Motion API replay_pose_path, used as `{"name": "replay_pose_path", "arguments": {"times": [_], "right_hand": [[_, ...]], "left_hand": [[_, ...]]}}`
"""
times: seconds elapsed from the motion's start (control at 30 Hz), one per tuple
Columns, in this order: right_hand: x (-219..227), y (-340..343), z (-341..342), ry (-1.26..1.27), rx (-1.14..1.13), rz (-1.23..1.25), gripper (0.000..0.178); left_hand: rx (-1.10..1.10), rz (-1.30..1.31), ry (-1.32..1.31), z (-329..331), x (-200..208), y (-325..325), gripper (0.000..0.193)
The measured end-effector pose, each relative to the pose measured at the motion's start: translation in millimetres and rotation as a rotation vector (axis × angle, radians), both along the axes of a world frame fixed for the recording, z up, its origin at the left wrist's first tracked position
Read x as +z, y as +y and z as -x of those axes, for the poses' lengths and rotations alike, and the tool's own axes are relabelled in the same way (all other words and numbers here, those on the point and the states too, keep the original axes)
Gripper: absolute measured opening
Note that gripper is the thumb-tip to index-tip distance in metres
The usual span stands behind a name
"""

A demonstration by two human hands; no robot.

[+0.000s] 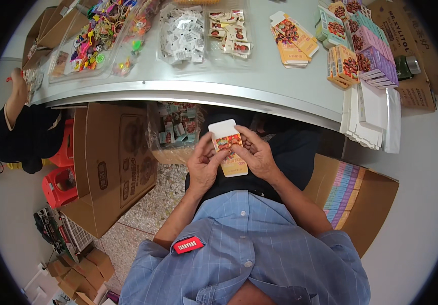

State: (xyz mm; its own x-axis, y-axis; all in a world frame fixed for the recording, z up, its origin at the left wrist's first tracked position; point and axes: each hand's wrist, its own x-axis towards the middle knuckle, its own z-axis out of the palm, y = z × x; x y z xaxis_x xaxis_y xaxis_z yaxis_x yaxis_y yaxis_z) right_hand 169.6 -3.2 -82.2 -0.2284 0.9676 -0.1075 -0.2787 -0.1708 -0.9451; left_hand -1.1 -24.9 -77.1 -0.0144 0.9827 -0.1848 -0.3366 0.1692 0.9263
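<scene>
Over my lap, both hands hold one flat, unfolded yellow carton (235, 164) with a white flap at its far end and printed pictures on its face. My left hand (203, 165) grips its left edge, thumb lying on the printed front. From the other side my right hand (257, 156) closes on the right edge, its thumb also on the front. Fingers behind the carton are hidden. Beyond my hands, on the table, lies a loose stack of similar flat yellow cartons (294, 39).
Trays of small white sachets (182, 35), picture packets (236, 33) and colourful trinkets (97, 43) stand on the table (270, 84). Filled cartons (374, 61) are stacked at the right. Large cardboard boxes flank me, one at left (117, 157), one at right (376, 198). A person (25, 129) sits far left.
</scene>
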Motion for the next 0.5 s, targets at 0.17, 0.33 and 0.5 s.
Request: {"name": "replay_pose_path", "arguments": {"times": [0.17, 0.33, 0.5], "right_hand": [[-6.8, -2.8, -18.7, -0.263, 0.059, -0.075, 0.023], [-7.1, -7.2, -19.1, -0.346, 0.076, -0.131, 0.009], [1.0, -13.9, -2.6, -0.072, -0.109, 0.003, 0.008]], "left_hand": [[-0.179, 0.07, -0.01, 13.9, -9.5, -2.3, 0.046], [-0.308, -0.022, 0.204, 23.4, -16.0, -3.7, 0.031], [-0.171, -0.219, 0.425, 13.7, -7.0, -4.5, 0.029]]}}
